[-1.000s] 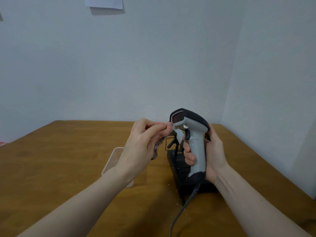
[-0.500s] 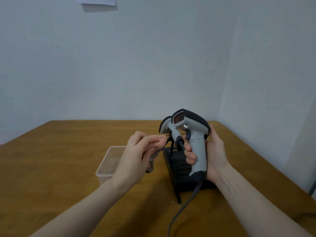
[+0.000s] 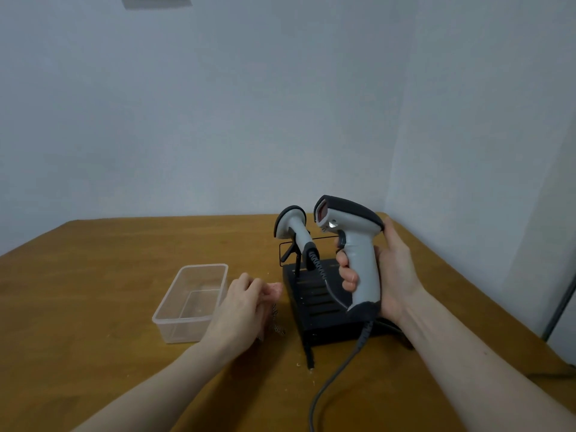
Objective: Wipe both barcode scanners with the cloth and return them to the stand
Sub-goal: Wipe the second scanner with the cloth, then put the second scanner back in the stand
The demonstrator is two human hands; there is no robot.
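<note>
Two scanners: my right hand (image 3: 391, 269) grips one barcode scanner (image 3: 355, 244) above the stand (image 3: 318, 302); the second scanner (image 3: 294, 233) sits in it. Beside the stand, my left hand (image 3: 246, 307) pinches the cloth (image 3: 277, 327).

The right hand (image 3: 396, 272) grips a scanner (image 3: 355, 251) upright above the black stand (image 3: 318, 304), where a second scanner (image 3: 294, 232) sits. The left hand (image 3: 240, 310) holds a cloth (image 3: 277, 325) beside a clear tub (image 3: 190, 302).
</note>
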